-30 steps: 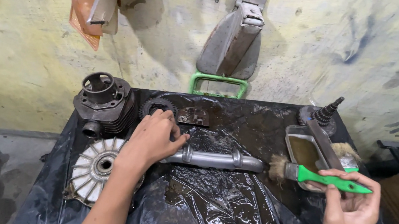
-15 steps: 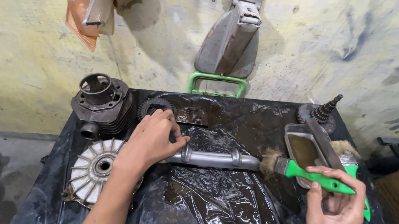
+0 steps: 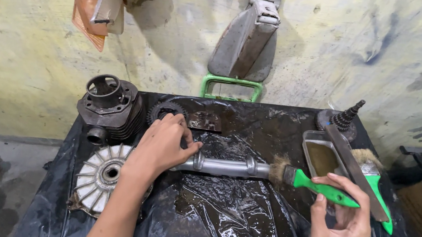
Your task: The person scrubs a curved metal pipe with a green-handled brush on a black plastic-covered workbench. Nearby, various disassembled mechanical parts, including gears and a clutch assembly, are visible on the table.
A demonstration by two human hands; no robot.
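1. Head view: at the centre of the frame, a grey metal pipe (image 3: 226, 166) is pressed onto the black wet sheet (image 3: 220, 220) by the left hand (image 3: 161, 147), fingers closed over its left end.
2. At the lower right, a green-handled brush (image 3: 314, 185) is gripped by the right hand (image 3: 342, 223); its bristles touch the pipe's right end.

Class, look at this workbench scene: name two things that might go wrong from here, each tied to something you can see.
The wet black plastic sheet looks slick, so the grey metal tube under the left hand might slide. The right hand holds the green-handled brush close to the tray of dirty liquid; a knock may spill it.
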